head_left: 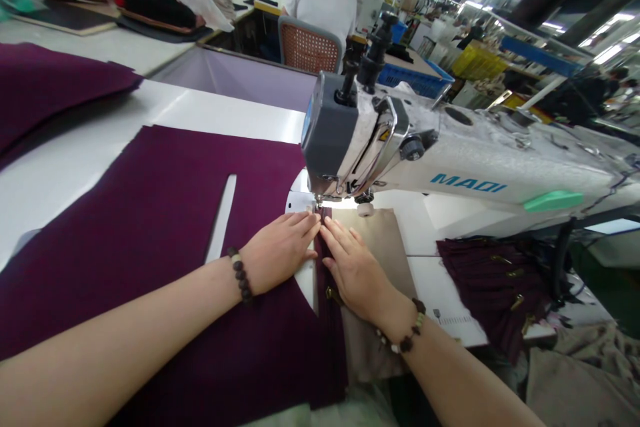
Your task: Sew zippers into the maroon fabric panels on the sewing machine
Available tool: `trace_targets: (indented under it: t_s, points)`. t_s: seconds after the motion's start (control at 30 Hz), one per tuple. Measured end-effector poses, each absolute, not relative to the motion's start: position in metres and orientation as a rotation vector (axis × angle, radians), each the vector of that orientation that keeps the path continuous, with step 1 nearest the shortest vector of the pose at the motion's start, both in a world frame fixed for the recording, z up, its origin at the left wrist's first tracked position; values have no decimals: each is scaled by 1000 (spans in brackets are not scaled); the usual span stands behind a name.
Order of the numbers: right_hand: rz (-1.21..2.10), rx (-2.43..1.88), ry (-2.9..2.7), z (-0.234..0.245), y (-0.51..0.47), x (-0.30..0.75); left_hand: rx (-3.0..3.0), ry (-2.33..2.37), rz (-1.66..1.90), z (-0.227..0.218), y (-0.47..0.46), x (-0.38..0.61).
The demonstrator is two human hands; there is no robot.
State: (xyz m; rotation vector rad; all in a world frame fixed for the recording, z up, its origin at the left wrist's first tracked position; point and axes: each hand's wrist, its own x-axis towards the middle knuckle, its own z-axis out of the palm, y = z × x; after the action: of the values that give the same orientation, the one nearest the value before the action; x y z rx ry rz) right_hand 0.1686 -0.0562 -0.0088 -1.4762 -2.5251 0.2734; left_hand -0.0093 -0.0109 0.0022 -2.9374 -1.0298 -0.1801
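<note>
Under the head of a white sewing machine (350,140) lies a large dark purple fabric piece (165,213) with a long narrow slot cut in it. My left hand (277,250) rests on the purple fabric's right side, fingers stretched toward the needle area. Opposite it, my right hand (357,270) lies with extended fingers on a purple zipper (327,320) and a beige fabric piece (380,240). The fingertips of both hands nearly meet just in front of the presser foot (319,201). A brass zipper pull shows beside my right thumb. The needle itself is hard to make out.
Several purple zippers with brass pulls (500,287) lie to the right of the machine bed. Another purple fabric piece (55,93) is at the left. Beige cloth (580,373) sits at lower right. Ahead, a person (323,0) sits on a chair (310,43).
</note>
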Motion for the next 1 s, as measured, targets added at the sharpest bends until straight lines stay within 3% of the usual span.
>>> trace_targets:
  t_s: [0.33, 0.53, 0.7, 1.0]
  points:
    - [251, -1476, -2542, -7, -46, 170, -2931, -1098, -93, 12, -8, -3]
    - [225, -1440, -2610, -5, -44, 170, -2863, -1084, -230, 21, -79, -38]
    - [299, -1421, -2545, -6, -43, 173, -2880, -1073, -341, 5, -126, -60]
    - [280, -1442, -2566, -3, -43, 175, -2967, -860, -256, -10, -118, -73]
